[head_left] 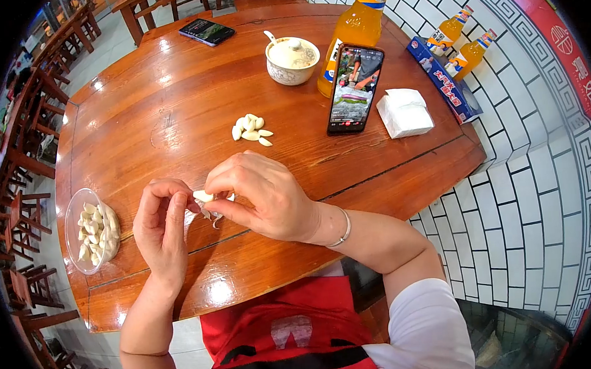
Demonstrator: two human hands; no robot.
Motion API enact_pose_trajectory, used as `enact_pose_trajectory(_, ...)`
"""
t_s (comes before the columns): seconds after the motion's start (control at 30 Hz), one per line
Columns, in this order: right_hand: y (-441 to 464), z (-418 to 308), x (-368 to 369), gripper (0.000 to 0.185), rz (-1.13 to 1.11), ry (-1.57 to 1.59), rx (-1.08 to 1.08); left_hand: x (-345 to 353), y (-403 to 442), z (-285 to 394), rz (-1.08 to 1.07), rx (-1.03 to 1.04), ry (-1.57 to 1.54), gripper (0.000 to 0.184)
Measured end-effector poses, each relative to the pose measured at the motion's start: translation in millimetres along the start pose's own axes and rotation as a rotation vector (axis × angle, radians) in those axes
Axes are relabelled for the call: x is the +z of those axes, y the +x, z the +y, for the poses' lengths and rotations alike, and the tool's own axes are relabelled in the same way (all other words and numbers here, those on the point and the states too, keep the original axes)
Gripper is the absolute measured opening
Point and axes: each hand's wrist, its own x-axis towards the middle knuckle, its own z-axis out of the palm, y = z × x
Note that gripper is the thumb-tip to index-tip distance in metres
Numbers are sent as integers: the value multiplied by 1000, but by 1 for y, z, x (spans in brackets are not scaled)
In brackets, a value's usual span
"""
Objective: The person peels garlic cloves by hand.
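Observation:
A pale garlic clove (204, 196) is pinched between the thumb and fingers of my right hand (264, 196). My left hand (160, 225) is closed at the clove's left end, thumb and forefinger bent towards it; its exact contact is partly hidden. Beneath my fingers, garlic skins (212, 217) lie on the wooden table (294, 164). Just beyond my hands sits a small pile of peeled garlic cloves (250, 128). To the left of my left hand stands a clear plastic bowl (72, 226) holding many more cloves.
A phone (354, 91) stands upright against an orange soda bottle (357, 27). Near them are a lidded white bowl (292, 71) and a tissue pack (405, 114). Another phone (207, 32) lies at the far edge. Two bottles in a blue box (445, 83) stand by the tiled wall.

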Motion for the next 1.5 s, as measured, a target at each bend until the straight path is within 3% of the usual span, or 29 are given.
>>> enact_pose_trajectory(1.5,-1,0,1,24,-8,-12,6,-1,1,2,-9,12,51,13)
